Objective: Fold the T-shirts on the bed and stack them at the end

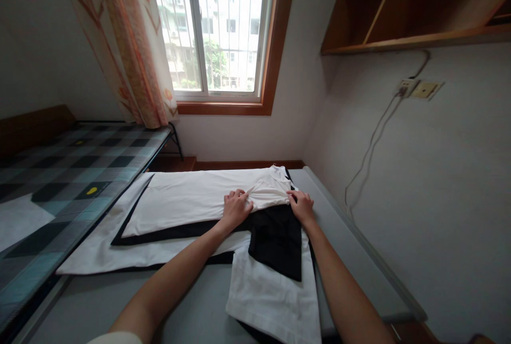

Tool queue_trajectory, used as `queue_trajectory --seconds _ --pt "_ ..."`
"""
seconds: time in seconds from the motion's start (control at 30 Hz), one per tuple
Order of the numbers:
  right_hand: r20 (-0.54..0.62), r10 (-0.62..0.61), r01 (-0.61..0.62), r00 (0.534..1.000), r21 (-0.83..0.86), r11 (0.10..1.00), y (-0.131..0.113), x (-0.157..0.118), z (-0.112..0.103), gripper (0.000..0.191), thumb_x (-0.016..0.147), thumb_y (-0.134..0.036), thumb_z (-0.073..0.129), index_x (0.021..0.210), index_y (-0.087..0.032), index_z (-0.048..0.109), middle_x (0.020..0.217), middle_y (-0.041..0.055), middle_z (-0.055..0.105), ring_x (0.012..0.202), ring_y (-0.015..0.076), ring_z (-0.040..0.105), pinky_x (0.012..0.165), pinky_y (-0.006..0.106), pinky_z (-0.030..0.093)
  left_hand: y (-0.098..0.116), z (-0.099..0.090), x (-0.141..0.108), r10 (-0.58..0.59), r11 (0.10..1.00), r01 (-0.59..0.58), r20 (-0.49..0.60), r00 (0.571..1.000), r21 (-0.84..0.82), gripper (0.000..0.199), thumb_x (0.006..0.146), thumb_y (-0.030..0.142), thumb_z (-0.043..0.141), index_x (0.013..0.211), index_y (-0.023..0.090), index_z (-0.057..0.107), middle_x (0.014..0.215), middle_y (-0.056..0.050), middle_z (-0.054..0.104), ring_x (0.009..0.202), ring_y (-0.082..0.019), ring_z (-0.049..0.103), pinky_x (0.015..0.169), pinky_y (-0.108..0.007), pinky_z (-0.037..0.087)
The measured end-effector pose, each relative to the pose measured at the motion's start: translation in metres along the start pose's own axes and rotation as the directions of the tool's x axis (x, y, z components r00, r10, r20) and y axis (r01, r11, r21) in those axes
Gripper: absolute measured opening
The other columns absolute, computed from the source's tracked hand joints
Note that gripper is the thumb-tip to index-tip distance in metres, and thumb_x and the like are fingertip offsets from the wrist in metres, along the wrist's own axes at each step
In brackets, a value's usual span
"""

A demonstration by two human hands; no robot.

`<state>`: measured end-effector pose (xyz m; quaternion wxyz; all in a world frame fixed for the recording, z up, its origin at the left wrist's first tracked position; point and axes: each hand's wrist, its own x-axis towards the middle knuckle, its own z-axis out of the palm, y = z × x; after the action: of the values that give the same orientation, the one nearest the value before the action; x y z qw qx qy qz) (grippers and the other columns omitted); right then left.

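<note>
Several black and white shirts lie stacked flat on a grey table. The top white shirt (187,195) is narrow, its near edge folded or bunched between my hands. My left hand (236,206) pinches its cloth near the middle, fingers bent. My right hand (301,206) pinches the same shirt at its right end, by the collar. Beneath it is a black shirt (277,237), its sleeve spread toward me. Under that lies a larger white shirt (275,293), with a sleeve reaching the near side and black cloth showing below it.
The grey table (355,243) has a raised right edge near the wall. A bed with a checkered cover (115,157) stands at the left, with white paper or cloth (22,220) on it. Cables hang from a wall socket (427,89) below a wooden shelf (415,40).
</note>
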<state>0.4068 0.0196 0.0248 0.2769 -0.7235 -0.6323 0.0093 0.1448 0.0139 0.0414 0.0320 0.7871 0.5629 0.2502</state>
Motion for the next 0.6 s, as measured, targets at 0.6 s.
queue_trajectory --seconds 0.6 --pt "0.135 -0.334 0.302 0.933 0.212 0.93 -0.038 -0.011 0.001 0.022 0.089 -0.026 0.051 0.08 -0.017 0.068 0.084 0.006 0.068 0.081 0.0185 0.06 0.08 0.03 0.042 -0.008 0.012 -0.001 0.499 0.848 -0.488 0.001 0.866 -0.208 0.022 0.092 0.024 0.053 0.104 0.022 0.071 0.097 -0.006 0.067 0.095 -0.019 0.06 0.09 -0.035 0.044"
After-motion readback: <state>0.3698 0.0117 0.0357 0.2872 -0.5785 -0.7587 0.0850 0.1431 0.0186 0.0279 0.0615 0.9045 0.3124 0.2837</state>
